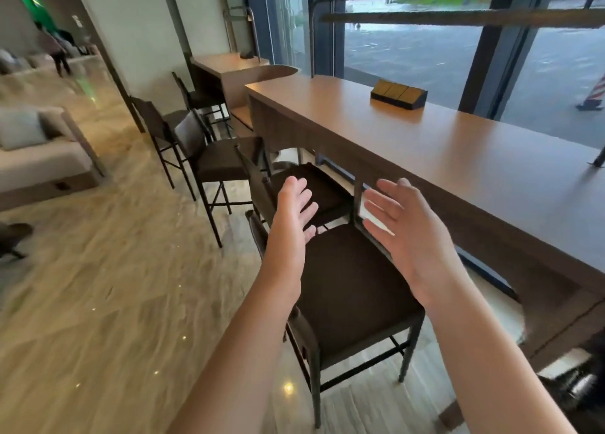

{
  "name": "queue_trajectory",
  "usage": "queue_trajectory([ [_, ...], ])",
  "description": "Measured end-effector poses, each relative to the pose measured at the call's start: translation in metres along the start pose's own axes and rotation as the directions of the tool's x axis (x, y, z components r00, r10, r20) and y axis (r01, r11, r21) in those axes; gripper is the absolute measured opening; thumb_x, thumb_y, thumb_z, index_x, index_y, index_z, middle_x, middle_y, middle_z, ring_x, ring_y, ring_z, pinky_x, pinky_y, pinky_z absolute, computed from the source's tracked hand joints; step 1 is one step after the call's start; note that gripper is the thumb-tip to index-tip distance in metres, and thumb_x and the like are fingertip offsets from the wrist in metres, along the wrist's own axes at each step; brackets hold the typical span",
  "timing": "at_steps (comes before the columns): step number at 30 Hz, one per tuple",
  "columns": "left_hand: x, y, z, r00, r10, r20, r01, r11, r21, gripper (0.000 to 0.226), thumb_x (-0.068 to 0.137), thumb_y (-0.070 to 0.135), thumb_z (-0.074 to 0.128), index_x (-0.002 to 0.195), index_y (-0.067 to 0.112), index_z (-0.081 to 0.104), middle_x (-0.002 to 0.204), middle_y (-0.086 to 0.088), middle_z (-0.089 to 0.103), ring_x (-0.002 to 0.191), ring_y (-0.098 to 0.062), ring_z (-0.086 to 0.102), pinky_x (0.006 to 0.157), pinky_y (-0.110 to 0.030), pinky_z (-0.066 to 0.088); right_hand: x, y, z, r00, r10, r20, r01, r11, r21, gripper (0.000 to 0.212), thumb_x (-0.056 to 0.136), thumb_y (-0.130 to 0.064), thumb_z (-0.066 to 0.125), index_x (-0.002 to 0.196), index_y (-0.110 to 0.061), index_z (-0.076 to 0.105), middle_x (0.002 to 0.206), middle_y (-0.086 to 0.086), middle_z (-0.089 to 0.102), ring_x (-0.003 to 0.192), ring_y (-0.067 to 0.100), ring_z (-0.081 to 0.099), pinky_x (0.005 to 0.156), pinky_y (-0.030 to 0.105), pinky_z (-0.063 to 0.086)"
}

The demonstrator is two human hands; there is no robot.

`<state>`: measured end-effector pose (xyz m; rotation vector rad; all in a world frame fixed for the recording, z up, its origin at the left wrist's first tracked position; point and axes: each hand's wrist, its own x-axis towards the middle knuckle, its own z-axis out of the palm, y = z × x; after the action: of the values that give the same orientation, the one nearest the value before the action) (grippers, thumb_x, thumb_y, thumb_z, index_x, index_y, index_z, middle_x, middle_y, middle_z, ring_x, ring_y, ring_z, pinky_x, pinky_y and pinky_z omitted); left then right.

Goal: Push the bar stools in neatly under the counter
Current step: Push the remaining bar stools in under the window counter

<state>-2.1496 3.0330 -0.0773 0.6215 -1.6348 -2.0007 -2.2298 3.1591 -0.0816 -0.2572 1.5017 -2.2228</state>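
The nearest dark brown upholstered bar stool with a thin black metal frame (353, 289) stands beside the long brown wooden counter (458, 158), its seat just at the counter's edge and its low backrest toward the open floor. A second stool of the same dark make (319, 189) stands just beyond it, its seat partly under the counter's overhang. Farther along, a third dark stool (217, 163) stands out from the counter, and behind it a fourth (157, 122) and a fifth (199, 98) line up toward a lower wooden desk by the wall.

Both bare arms reach forward above the nearest stool. The left hand (294, 211) is held edge-on with fingers straight and together, gripping nothing, over the gap between the first two stools. The right hand (402, 224) is spread wide, palm facing left, fingers straight and apart, holding nothing, just beside the counter's front edge.

On the counter lies a low black wedge-shaped box with three gold panels (397, 95). Tall windows run behind the counter. To the left, a beige sofa with grey cushions (36, 145) stands on the glossy marbled floor (114, 286)
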Motion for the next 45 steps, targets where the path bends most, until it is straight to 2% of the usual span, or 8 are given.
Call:
queue_trajectory([
  [6, 0.046, -0.023, -0.035, 0.993, -0.062, -0.103, 0.063, 0.998, 0.002, 0.055, 0.106, 0.053, 0.025, 0.151, 0.027, 0.043, 0.154, 0.003, 0.047, 0.135, -0.012, 0.052, 0.119, -0.042, 0.036, 0.050, 0.032, 0.020, 0.995, 0.099, 0.003, -0.099, 0.994, -0.038, 0.043, 0.102, -0.039, 0.046, 0.138, -0.018, 0.053, 0.137, 0.003, 0.061, 0.125, 0.018, 0.057, 0.112, 0.039, 0.043],
  [11, 0.100, -0.042, -0.065, 0.985, -0.150, -0.089, 0.150, 0.989, -0.014, 0.054, 0.105, 0.054, 0.026, 0.147, 0.026, 0.048, 0.148, 0.002, 0.054, 0.128, -0.013, 0.058, 0.117, -0.043, 0.038, 0.091, 0.054, 0.037, 0.989, 0.126, -0.076, -0.132, 0.988, -0.080, 0.045, 0.103, -0.040, 0.046, 0.141, -0.018, 0.049, 0.135, 0.002, 0.061, 0.126, 0.018, 0.056, 0.114, 0.042, 0.041],
  [19, 0.183, -0.075, -0.114, 0.931, -0.349, 0.104, 0.346, 0.937, 0.051, 0.045, 0.106, 0.055, 0.024, 0.134, 0.031, 0.050, 0.132, 0.006, 0.062, 0.121, -0.014, 0.063, 0.119, -0.045, 0.036, 0.123, 0.105, 0.075, 0.928, 0.134, -0.348, -0.187, 0.975, -0.121, 0.041, 0.104, -0.037, 0.047, 0.141, -0.020, 0.047, 0.140, 0.004, 0.057, 0.128, 0.019, 0.055, 0.115, 0.043, 0.040],
  [23, 0.206, -0.085, -0.137, 0.891, -0.413, 0.188, 0.400, 0.911, 0.103, 0.051, 0.106, 0.054, 0.025, 0.142, 0.028, 0.049, 0.139, 0.002, 0.060, 0.120, -0.014, 0.064, 0.118, -0.045, 0.036, 0.124, 0.131, 0.094, 0.871, 0.128, -0.474, -0.196, 0.976, -0.096, 0.027, 0.104, -0.036, 0.046, 0.128, -0.025, 0.053, 0.132, 0.001, 0.061, 0.124, 0.016, 0.058, 0.113, 0.043, 0.042],
  [33, 0.201, -0.088, -0.158, 0.868, -0.412, 0.278, 0.372, 0.910, 0.186, 0.054, 0.107, 0.053, 0.022, 0.146, 0.028, 0.048, 0.144, 0.003, 0.057, 0.125, -0.012, 0.060, 0.120, -0.045, 0.033, 0.107, 0.157, 0.119, 0.821, 0.151, -0.551, -0.225, 0.972, -0.068, 0.043, 0.103, -0.038, 0.048, 0.141, -0.017, 0.051, 0.131, 0.001, 0.064, 0.124, 0.016, 0.058, 0.113, 0.043, 0.042],
  [39, 0.176, -0.082, -0.170, 0.849, -0.440, 0.294, 0.386, 0.895, 0.226, 0.055, 0.107, 0.053, 0.021, 0.145, 0.026, 0.049, 0.143, 0.005, 0.058, 0.122, -0.011, 0.061, 0.119, -0.044, 0.034, 0.086, 0.172, 0.117, 0.824, 0.164, -0.542, -0.234, 0.970, -0.062, 0.038, 0.103, -0.037, 0.048, 0.136, -0.018, 0.055, 0.129, 0.000, 0.064, 0.124, 0.016, 0.057, 0.114, 0.043, 0.041],
  [42, 0.164, -0.089, -0.176, 0.840, -0.460, 0.288, 0.393, 0.882, 0.261, 0.055, 0.107, 0.053, 0.022, 0.146, 0.025, 0.048, 0.141, 0.005, 0.059, 0.121, -0.010, 0.062, 0.117, -0.042, 0.037, 0.075, 0.185, 0.117, 0.823, 0.153, -0.547, -0.245, 0.965, -0.098, 0.022, 0.104, -0.032, 0.047, 0.121, -0.025, 0.059, 0.131, 0.001, 0.062, 0.127, 0.017, 0.054, 0.114, 0.042, 0.040],
  [45, 0.156, -0.101, -0.186, 0.817, -0.500, 0.286, 0.420, 0.857, 0.299, 0.051, 0.107, 0.050, 0.028, 0.147, 0.024, 0.046, 0.137, 0.004, 0.062, 0.118, -0.012, 0.064, 0.115, -0.042, 0.040, 0.059, 0.200, 0.111, 0.781, 0.145, -0.607, -0.293, 0.944, -0.151, 0.021, 0.104, -0.031, 0.048, 0.120, -0.026, 0.059, 0.134, 0.000, 0.059, 0.128, 0.016, 0.052, 0.114, 0.041, 0.039],
])
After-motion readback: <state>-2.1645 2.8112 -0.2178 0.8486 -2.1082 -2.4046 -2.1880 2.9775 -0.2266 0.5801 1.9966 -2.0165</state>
